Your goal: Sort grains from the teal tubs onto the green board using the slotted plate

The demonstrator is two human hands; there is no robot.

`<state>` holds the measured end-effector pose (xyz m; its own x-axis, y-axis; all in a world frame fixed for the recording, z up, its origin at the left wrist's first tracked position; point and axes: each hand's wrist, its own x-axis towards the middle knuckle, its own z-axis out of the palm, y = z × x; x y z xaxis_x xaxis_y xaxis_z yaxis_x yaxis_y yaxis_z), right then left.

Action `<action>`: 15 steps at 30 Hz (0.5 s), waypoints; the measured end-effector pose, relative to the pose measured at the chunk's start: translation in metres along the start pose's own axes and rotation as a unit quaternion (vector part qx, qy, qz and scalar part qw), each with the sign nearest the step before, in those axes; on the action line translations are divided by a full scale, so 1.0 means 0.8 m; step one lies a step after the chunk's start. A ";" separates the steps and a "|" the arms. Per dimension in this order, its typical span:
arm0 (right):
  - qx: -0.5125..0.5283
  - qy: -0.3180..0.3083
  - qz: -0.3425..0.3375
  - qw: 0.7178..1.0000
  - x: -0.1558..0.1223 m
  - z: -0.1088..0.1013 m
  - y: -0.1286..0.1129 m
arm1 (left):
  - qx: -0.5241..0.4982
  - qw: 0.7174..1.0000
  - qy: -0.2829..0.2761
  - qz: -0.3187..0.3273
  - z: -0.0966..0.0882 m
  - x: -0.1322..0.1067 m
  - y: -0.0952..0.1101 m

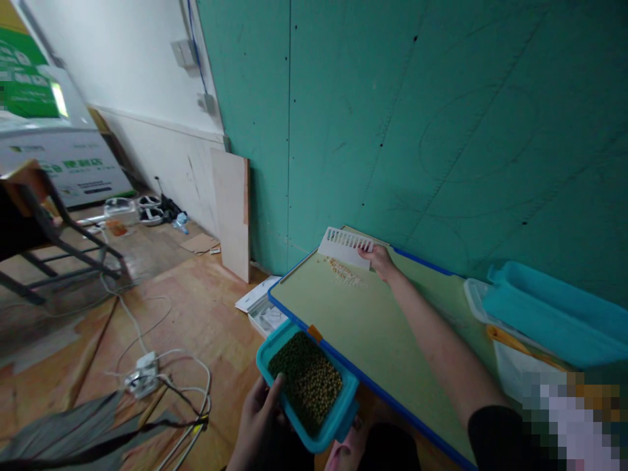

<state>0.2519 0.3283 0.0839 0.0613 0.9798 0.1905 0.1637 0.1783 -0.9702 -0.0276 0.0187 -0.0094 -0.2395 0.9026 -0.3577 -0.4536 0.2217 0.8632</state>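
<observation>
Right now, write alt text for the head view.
A left hand holds a teal tray of green and yellow beans at the edge of a green table. The right hand grips a white slotted board beside a pile of pale beans.

right hand (380,260) bare, knuckles and back of the hand show, small and far in the frame. right forearm (432,333) bare from wrist to past the elbow, looks long and stretched by the wide lens. black short sleeve (495,435) starts on the upper arm, plain dark fabric with a rounded hem, the rest runs out of frame. left hand (258,418) bare, thumb and back of the hand visible, wrist cut by the bottom edge so any sleeve there is hidden. black clothing (387,451) at bottom centre, plain, too cropped to tell which garment.
</observation>
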 end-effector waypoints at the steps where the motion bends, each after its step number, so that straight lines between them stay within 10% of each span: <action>1: 0.012 -0.018 0.010 1.000 0.003 -0.001 -0.003 | 0.001 1.000 0.008 0.000 0.002 -0.002 0.001; 15: -0.054 -0.038 0.032 0.997 0.058 0.028 -0.017 | 0.018 0.999 0.019 -0.028 0.002 0.002 0.004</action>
<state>0.2303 0.3731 0.1022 0.0006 0.9936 0.1129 0.2678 0.1087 -0.9573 -0.0281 0.0212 -0.0067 -0.2477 0.8736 -0.4190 -0.4359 0.2857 0.8534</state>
